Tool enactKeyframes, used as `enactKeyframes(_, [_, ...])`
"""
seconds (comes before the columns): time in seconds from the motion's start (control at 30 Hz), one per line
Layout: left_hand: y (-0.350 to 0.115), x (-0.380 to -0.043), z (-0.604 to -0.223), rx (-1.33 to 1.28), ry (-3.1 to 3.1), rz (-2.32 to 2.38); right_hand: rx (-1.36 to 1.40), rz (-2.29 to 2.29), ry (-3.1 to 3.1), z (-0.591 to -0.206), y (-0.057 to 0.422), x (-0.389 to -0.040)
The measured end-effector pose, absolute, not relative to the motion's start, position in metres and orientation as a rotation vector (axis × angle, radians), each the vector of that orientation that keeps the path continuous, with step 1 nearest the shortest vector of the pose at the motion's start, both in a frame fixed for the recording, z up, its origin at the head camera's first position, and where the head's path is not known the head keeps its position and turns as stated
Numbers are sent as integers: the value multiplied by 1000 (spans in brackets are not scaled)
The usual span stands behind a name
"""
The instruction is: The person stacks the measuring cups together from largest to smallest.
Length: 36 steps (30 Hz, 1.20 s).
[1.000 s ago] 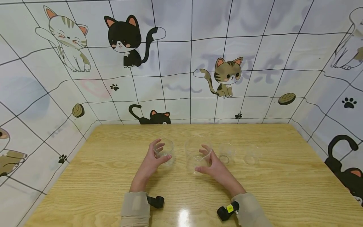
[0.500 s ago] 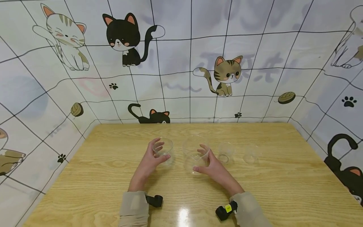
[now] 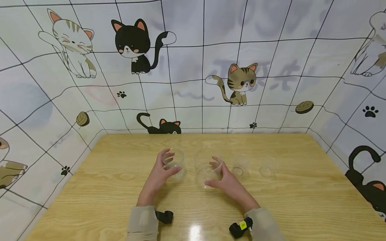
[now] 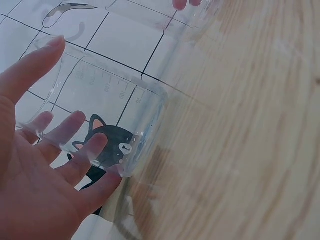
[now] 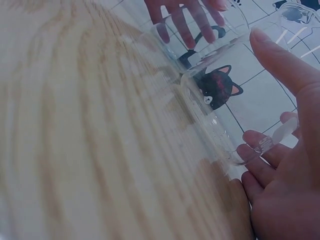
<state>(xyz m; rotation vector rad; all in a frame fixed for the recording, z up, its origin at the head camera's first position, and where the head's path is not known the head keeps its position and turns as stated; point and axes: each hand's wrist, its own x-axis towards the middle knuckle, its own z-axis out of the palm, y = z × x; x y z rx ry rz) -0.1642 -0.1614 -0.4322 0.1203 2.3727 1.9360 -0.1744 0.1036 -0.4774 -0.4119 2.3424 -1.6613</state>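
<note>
My left hand (image 3: pixel 159 174) grips a clear beaker (image 3: pixel 179 154), thumb on the near side and fingers round the far left side. Printed graduation marks show on the wall of this beaker (image 4: pixel 107 85) in the left wrist view. To its right stands a larger clear beaker (image 3: pixel 202 167), which my right hand (image 3: pixel 227 182) holds from the right with thumb and fingers spread round it. In the right wrist view, the larger beaker (image 5: pixel 212 122) has its base close to the tabletop. A narrow gap separates the two beakers in the head view.
Two smaller clear vessels, one (image 3: pixel 238 171) right beside my right hand and another (image 3: pixel 266 171) farther right, stand on the wooden table (image 3: pixel 289 201). Behind the table's back edge rises a white wall covering (image 3: pixel 187 93) with cartoon cats.
My right hand and the larger beaker have shifted slightly left, towards the other beaker. The left hand keeps its grip in nearly the same spot.
</note>
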Motion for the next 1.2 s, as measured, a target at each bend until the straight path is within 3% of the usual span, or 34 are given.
enactKeyframes(0.37, [-157, -161, -424, 96, 2415, 1911, -410, -1663, 2273, -444, 101, -159])
enactKeyframes(0.77, [-160, -174, -449, 64, 2441, 1945, -416, -1688, 2313, -476, 104, -172])
enactKeyframes(1.2, [-157, -171, -441, 89, 2450, 1983, -407, -1687, 2326, -478, 103, -172])
